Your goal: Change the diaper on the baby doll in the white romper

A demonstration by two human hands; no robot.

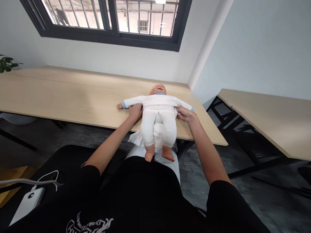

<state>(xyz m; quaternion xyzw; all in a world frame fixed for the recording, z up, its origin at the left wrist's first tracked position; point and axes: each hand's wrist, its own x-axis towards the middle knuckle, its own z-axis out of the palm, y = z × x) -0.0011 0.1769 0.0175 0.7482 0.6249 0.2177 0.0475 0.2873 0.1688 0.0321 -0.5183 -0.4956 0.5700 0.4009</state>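
Observation:
A baby doll point(157, 116) lies on its back on a light wood table point(73, 94), its head away from me and its arms spread. It wears a white top point(157, 101) with blue cuffs and white trousers point(148, 129). Its legs and bare feet reach past the table's front edge, above a crumpled white cloth point(135, 138). My left hand point(135, 112) curls at the top's lower edge on the left of the doll's body. On the opposite side, my right hand point(186, 114) grips the same edge. My fingertips are partly hidden by the fabric.
A second light wood table point(267, 119) stands at the right, with black metal legs beneath it. A barred window point(111, 19) is in the wall behind. Green leaves point(6, 63) show at the far left. A white power bank point(28, 204) with a cable lies at the lower left.

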